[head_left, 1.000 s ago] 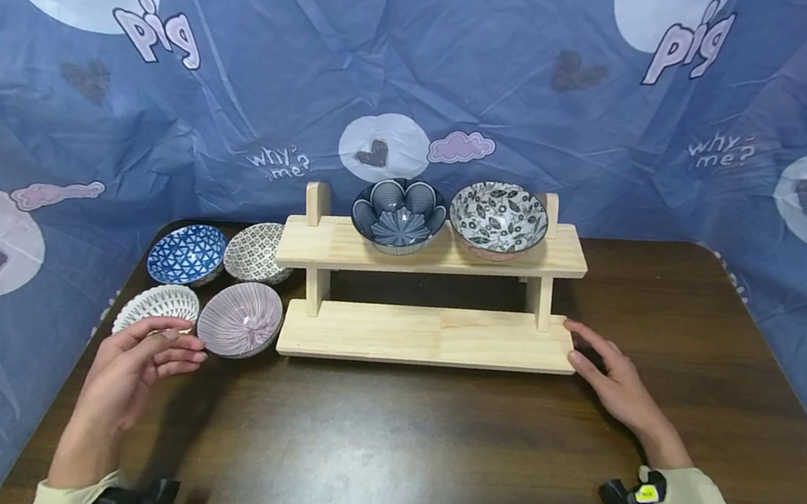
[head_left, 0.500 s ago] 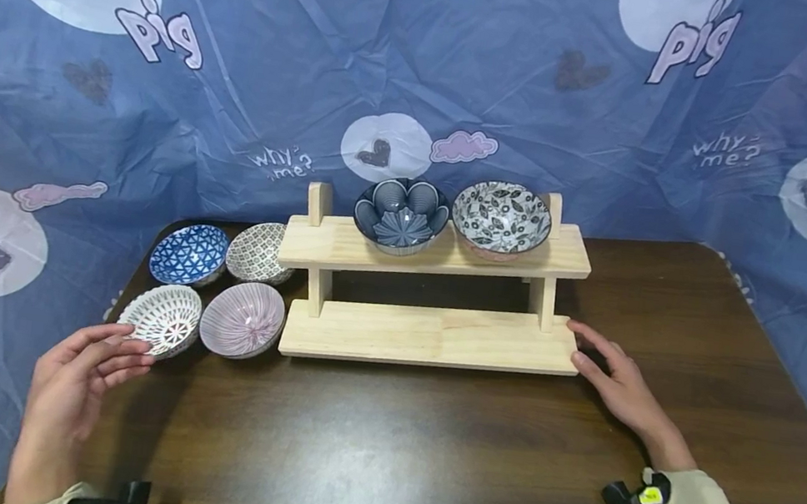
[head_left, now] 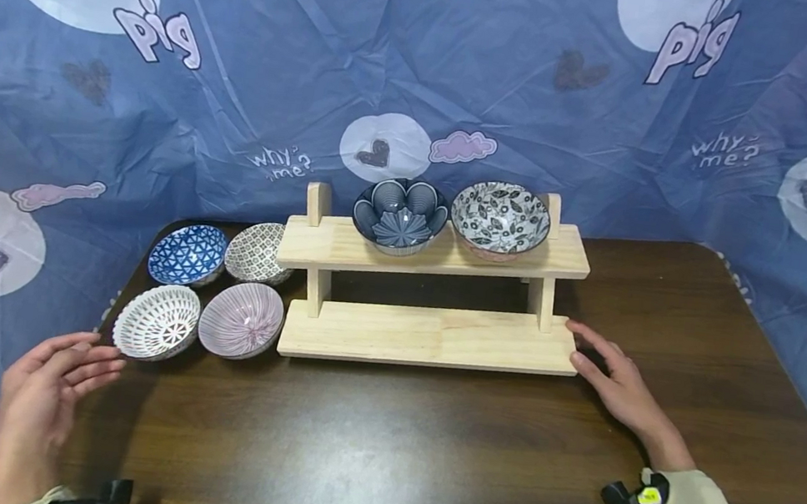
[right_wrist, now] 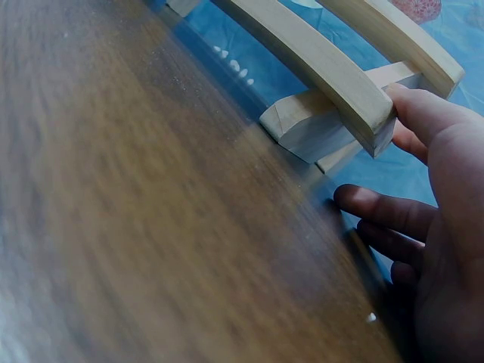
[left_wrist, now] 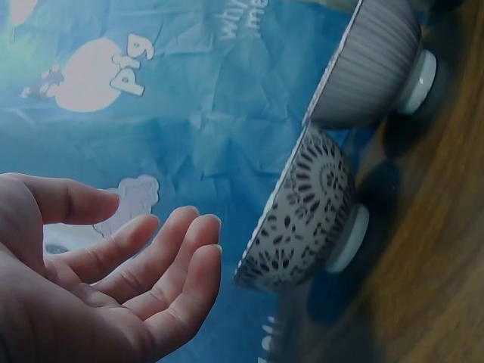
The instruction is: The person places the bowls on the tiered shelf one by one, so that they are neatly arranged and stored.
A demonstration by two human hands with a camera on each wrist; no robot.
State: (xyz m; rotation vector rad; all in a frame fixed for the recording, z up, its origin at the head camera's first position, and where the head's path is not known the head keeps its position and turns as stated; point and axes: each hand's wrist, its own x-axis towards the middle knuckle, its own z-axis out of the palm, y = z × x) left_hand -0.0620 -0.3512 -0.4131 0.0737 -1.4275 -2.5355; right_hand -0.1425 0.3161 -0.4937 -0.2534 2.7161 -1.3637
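Since the earlier frames, the left hand (head_left: 46,393) has drawn away to the lower left of the frame, and the white bowl (head_left: 160,323) it partly covered now shows almost whole. That hand is released, fingers loosely bent and holding nothing (the left wrist view shows a gap between fingertips and bowl). The right hand (head_left: 621,388), at right of centre, has hardly changed: thumb and forefinger extended, touching the right end of the wooden rack's (head_left: 431,335) lower shelf.

The white bowl sits in the left-hand cluster, just beside the purple-striped bowl (head_left: 241,320); behind them are the blue bowl (head_left: 187,255) and the lattice-patterned bowl (head_left: 260,254). On the rack's upper shelf, in the middle of the frame, stand the navy petal bowl (head_left: 400,218) and, to its right, the leaf-patterned bowl (head_left: 500,218). All six stand mouth up, their patterned insides showing.
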